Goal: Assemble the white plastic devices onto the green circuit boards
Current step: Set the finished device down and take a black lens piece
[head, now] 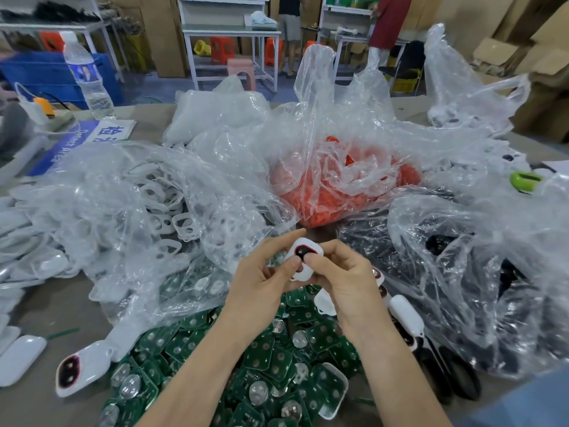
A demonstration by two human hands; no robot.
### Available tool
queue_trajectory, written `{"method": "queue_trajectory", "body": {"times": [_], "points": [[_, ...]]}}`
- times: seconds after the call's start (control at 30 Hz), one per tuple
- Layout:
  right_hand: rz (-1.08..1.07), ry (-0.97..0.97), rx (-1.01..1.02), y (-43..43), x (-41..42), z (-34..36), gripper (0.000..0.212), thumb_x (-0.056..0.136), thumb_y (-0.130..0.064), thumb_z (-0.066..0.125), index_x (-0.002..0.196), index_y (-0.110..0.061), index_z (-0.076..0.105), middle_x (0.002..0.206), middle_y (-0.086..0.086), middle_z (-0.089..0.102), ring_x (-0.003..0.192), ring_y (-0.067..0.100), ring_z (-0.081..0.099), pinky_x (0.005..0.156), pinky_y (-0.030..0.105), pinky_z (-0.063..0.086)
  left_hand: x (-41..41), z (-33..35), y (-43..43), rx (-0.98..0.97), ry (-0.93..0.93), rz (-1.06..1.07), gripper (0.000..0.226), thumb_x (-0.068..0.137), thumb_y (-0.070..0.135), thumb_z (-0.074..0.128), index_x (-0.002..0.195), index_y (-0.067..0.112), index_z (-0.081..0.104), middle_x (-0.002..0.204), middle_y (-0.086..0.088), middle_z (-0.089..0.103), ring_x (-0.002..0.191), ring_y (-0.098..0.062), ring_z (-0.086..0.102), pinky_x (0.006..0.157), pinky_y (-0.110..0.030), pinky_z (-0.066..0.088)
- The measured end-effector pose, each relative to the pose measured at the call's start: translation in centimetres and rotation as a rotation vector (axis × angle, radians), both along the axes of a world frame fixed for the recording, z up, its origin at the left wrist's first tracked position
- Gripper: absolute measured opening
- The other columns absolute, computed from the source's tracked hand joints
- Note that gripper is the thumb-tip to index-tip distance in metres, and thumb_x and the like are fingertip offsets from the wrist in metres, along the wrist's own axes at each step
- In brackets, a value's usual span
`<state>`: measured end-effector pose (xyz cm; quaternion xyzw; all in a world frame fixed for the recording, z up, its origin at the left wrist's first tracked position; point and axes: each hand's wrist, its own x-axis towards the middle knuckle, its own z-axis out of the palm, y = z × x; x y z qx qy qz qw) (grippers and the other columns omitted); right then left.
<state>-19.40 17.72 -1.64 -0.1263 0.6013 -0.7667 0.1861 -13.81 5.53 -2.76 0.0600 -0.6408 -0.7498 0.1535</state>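
Note:
Both hands hold one small white plastic device [304,273] with a red and black face, above the table's middle. My left hand [264,278] grips its left side with the thumb on its face. My right hand [345,272] pinches its right side, thumb on the black part. Below my forearms lies a heap of green circuit boards [264,365] with round silver contacts. Another white device [81,366] with a dark red face lies at the lower left. A white shell [405,315] lies to the right of my right wrist.
Clear plastic bags crowd the table: white frames [160,198] at left, red parts [326,198] in the middle, black parts [480,272] at right. A water bottle [87,75] stands at the back left. A green casing [525,181] sits at right. People stand at far benches.

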Motion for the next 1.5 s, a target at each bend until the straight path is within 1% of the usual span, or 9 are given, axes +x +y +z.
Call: {"method": "queue_trajectory", "body": {"times": [0.13, 0.4, 0.5, 0.6, 0.77, 0.97, 1.1, 1.3, 1.5], "points": [[0.017, -0.159, -0.155, -0.2, 0.1, -0.1, 0.011, 0.061, -0.018, 0.075, 0.062, -0.013, 0.065, 0.073, 0.008, 0.069, 0.067, 0.017, 0.066, 0.064, 0.025, 0.056, 0.0, 0.0, 0.1, -0.014, -0.015, 0.039, 0.026, 0.092, 0.007, 0.06, 0.11, 0.024, 0.068, 0.109, 0.004, 0.072, 0.092, -0.018, 0.073, 0.076, -0.028, 0.059], [-0.048, -0.284, -0.247, -0.9, 0.6, -0.1, 0.002, 0.064, -0.014, 0.071, 0.062, -0.014, 0.073, 0.073, 0.006, 0.071, 0.063, 0.013, 0.067, 0.058, 0.021, 0.054, 0.0, 0.2, 0.5, -0.123, -0.002, 0.115, 0.029, 0.09, 0.001, 0.063, 0.103, 0.026, 0.07, 0.097, 0.006, 0.075, 0.087, -0.013, 0.071, 0.078, -0.024, 0.057], [-0.078, -0.26, -0.25, -1.3, 0.8, -0.4, 0.003, 0.064, -0.016, 0.072, 0.062, -0.016, 0.074, 0.074, 0.005, 0.071, 0.065, 0.013, 0.067, 0.061, 0.021, 0.054, 0.0, 0.1, 0.6, -0.136, -0.005, 0.147, 0.03, 0.089, 0.0, 0.065, 0.103, 0.026, 0.071, 0.095, 0.007, 0.075, 0.088, -0.009, 0.069, 0.077, -0.018, 0.054], [-0.074, -0.208, -0.257, -1.2, 0.7, -0.5, 0.002, 0.063, -0.019, 0.073, 0.062, -0.017, 0.073, 0.076, 0.005, 0.072, 0.067, 0.013, 0.067, 0.063, 0.022, 0.055, 0.0, -0.1, 0.6, 0.004, -0.04, 0.105, 0.027, 0.089, 0.003, 0.064, 0.104, 0.023, 0.073, 0.097, -0.001, 0.076, 0.092, -0.017, 0.07, 0.079, -0.024, 0.056], [-0.079, -0.071, -0.154, -0.9, 0.4, -1.0, 0.015, 0.059, -0.026, 0.078, 0.066, -0.015, 0.071, 0.093, 0.011, 0.07, 0.084, 0.021, 0.066, 0.075, 0.027, 0.054, -0.1, -0.1, 0.3, 0.18, -0.06, 0.042, 0.02, 0.077, 0.031, 0.065, 0.091, 0.022, 0.076, 0.09, -0.003, 0.075, 0.082, -0.013, 0.07, 0.073, -0.023, 0.056], [0.011, 0.026, -0.15, -0.4, 0.0, -1.1, 0.013, 0.065, -0.021, 0.081, 0.061, -0.02, 0.069, 0.088, -0.003, 0.067, 0.086, 0.017, 0.063, 0.081, 0.03, 0.051, 0.0, -0.2, -0.1, 0.26, -0.019, -0.047, 0.027, 0.074, 0.032, 0.067, 0.091, 0.013, 0.076, 0.091, -0.01, 0.072, 0.081, -0.016, 0.066, 0.077, -0.025, 0.056], [-0.004, 0.09, -0.118, -0.3, 0.0, -1.2, 0.01, 0.064, -0.028, 0.079, 0.063, -0.023, 0.07, 0.085, -0.007, 0.067, 0.083, 0.015, 0.063, 0.08, 0.031, 0.051, 0.0, -0.3, 0.2, 0.155, -0.022, 0.022, 0.029, 0.073, 0.04, 0.066, 0.089, 0.017, 0.075, 0.087, -0.009, 0.07, 0.079, -0.019, 0.062, 0.08, -0.035, 0.053], [-0.003, -0.024, -0.173, -0.5, 0.2, -1.7, 0.017, 0.065, -0.022, 0.078, 0.08, -0.016, 0.075, 0.082, 0.006, 0.07, 0.077, 0.015, 0.066, 0.071, 0.021, 0.053, -0.2, -0.5, 0.5, -0.038, -0.041, 0.127, 0.023, 0.088, 0.033, 0.058, 0.093, 0.016, 0.072, 0.083, -0.01, 0.07, 0.077, -0.018, 0.06, 0.085, -0.051, 0.05], [0.059, -0.151, -0.223, -0.2, -0.1, -1.8, 0.022, 0.06, -0.024, 0.078, 0.073, -0.009, 0.07, 0.08, 0.009, 0.07, 0.074, 0.018, 0.066, 0.072, 0.027, 0.056, -0.3, -0.7, 0.3, -0.052, -0.046, 0.086, 0.015, 0.094, 0.028, 0.059, 0.092, 0.025, 0.074, 0.096, -0.017, 0.071, 0.094, -0.043, 0.061, 0.095, -0.063, 0.045]]}}
